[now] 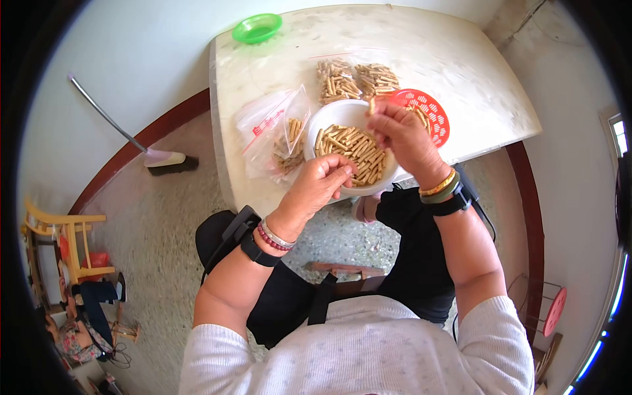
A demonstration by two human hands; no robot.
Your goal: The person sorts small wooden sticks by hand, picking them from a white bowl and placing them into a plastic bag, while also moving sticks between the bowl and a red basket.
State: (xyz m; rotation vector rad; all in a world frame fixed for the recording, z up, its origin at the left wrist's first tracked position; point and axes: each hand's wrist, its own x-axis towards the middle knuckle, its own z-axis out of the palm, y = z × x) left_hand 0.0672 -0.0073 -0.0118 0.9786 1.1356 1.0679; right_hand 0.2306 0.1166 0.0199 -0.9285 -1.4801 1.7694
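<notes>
A white bowl [315, 117] on the table holds many short tan stick-like pieces [352, 146]. My right hand [405, 135] is above the bowl's right side, thumb and fingers pinched on one short tan stick [372, 106] held upright. My left hand [322, 181] hovers at the bowl's near left rim with its fingers closed; what is between the fingertips, if anything, I cannot make out. Behind my right hand, a red perforated basket [440, 117] holds more sticks and is partly hidden. Left of the bowl lies a clear zip bag [266, 131] with some sticks inside.
Two filled clear bags [337, 82] of sticks lie behind the bowl on the pale table [454, 49]. A green dish [257, 28] sits at the far left corner. A broom [164, 160] leans by the left wall. Another person [85, 322] sits at lower left near a wooden chair [72, 240].
</notes>
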